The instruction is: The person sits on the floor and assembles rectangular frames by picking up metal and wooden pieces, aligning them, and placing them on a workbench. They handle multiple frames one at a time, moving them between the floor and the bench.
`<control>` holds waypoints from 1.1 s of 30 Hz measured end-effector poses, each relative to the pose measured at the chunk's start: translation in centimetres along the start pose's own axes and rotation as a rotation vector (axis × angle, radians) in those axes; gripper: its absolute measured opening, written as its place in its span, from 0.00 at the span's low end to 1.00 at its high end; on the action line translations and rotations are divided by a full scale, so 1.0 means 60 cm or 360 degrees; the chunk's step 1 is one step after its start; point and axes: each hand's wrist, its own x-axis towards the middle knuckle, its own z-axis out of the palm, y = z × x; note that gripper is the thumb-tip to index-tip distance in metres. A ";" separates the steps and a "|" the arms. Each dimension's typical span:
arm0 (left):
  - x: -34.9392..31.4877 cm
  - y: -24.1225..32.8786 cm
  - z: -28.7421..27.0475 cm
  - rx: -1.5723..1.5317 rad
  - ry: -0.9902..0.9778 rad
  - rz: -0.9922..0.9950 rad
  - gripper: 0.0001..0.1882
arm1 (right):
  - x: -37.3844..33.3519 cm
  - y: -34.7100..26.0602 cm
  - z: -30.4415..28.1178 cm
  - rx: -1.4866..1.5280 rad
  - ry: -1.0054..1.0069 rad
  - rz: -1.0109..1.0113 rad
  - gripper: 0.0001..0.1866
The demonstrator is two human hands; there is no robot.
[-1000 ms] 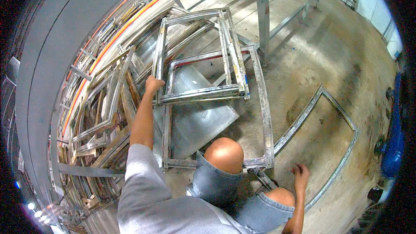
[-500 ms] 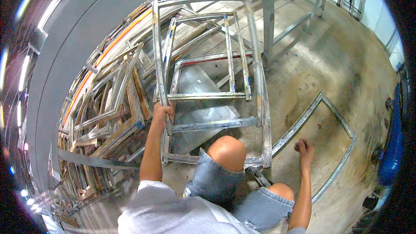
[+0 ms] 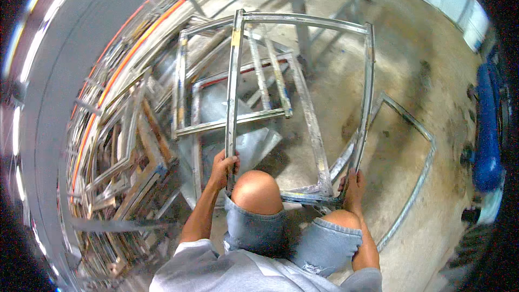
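A rectangular grey metal frame (image 3: pixel 303 20) stands tilted in front of my knees, held on both sides. My left hand (image 3: pixel 220 170) is closed around the lower part of its left bar. On the opposite bar, my right hand (image 3: pixel 353 188) grips low down, next to my right knee. Through the opening I see a smaller metal frame (image 3: pixel 232 123) with a crossbar. Another frame (image 3: pixel 312 127), with red along its top inside edge, is behind that. Flat grey sheets (image 3: pixel 248 150) lie below them. To the right, one more frame (image 3: pixel 432 146) rests on the floor.
Stacked old frames (image 3: pixel 121 167) crowd the left side, beside a large grey beam (image 3: pixel 70 59). An orange-red strip (image 3: pixel 124 70) runs along the stack. A metal post (image 3: pixel 297 16) stands beyond the frames. At the far right is a blue cylindrical tank (image 3: pixel 488 130).
My right hand, free above the floor frame before, now grips the held frame's right bar. That frame has shifted right, away from the smaller one, and my left hand has moved with it.
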 end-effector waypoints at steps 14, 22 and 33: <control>0.229 0.060 0.415 0.0530 -0.1295 0.0054 0.17 | 0.006 -0.084 -0.273 0.0724 0.0774 -0.0081 0.22; 0.248 0.024 0.622 0.0866 -0.1159 0.0067 0.31 | -0.062 -0.160 -0.371 0.0666 0.0801 -0.0566 0.23; 0.035 -0.209 0.775 0.0485 -0.1974 -0.0967 0.35 | 0.008 -0.160 -0.404 -0.0048 0.1292 -0.0542 0.36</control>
